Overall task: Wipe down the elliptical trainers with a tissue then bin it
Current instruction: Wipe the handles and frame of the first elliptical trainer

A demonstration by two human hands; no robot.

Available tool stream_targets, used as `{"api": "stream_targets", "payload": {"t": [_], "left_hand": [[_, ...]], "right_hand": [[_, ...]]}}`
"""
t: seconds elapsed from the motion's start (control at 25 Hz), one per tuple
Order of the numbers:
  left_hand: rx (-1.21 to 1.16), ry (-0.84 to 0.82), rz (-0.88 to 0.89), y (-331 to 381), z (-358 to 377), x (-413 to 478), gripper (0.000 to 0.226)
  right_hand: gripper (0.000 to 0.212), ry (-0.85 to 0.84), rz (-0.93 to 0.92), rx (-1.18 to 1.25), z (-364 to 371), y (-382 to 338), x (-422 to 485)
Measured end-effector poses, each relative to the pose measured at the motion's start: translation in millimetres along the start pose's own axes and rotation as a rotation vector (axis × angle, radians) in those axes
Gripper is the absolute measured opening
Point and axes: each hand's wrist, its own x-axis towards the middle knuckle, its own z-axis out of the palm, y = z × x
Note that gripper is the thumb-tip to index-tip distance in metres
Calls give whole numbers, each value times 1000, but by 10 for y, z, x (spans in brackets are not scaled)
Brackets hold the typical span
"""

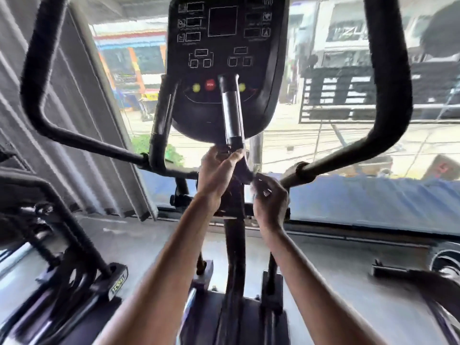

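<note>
Evidently mid-wipe: at frame centre the left hand [219,170] curls its fingers round the foot of the short grip [232,113] on the elliptical trainer [234,245], under the console [224,46], while the right hand [270,199] pinches a pale blur, probably the tissue [258,188]. Next move, I judge: rub upward along that grip.

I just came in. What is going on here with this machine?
A person stands at a black elliptical trainer facing a window. The left hand reaches up to the base of the short black and silver handle below the black console. The right hand, fingers curled, is just lower on the machine's centre post. Something pale shows at its fingers, but blur hides whether it is the tissue.
</note>
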Motion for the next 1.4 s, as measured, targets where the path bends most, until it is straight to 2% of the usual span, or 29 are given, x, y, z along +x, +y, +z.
{"api": "stream_targets", "payload": {"t": [0.08,0.12,0.2,0.28,0.36,0.44,0.52,0.64,0.76,0.92,1.08,1.16,1.24,1.4], "left_hand": [[35,41,35,-21,47,-15,27],[36,56,44,-22,70,-25,33],[41,79,54,-47,90,-31,47],[80,107,47,-82,140,-38,51],[125,121,69,-125,179,-58,41],[179,124,93,-183,191,-63,34],[196,119,100,-225,203,-77,36],[257,157,113,-288,239,-95,36],[294,172,107,-356,300,-116,38],[327,194,87,-413,367,-148,28],[348,232,133,-470,381,-173,14],[357,242,146,-499,380,-178,10],[349,244,158,-533,373,-173,11],[291,226,170,-597,366,-119,23]], "right_hand": [[17,24,190,103,49,64,-2],[16,33,192,145,71,80,-8],[11,38,74,166,100,76,-49],[8,43,29,122,100,134,-2],[8,17,41,89,89,204,47],[12,-5,-55,43,58,212,75],[16,-29,-142,-27,41,273,161],[24,-120,-165,-124,28,331,337],[28,-220,-304,-130,-29,356,398],[29,-300,-196,-257,-19,446,594],[31,-439,-347,-111,-21,241,663],[27,-470,-345,-165,-52,250,749],[23,-434,-278,-183,-70,277,770],[30,-234,-331,12,-1,363,350]]}}
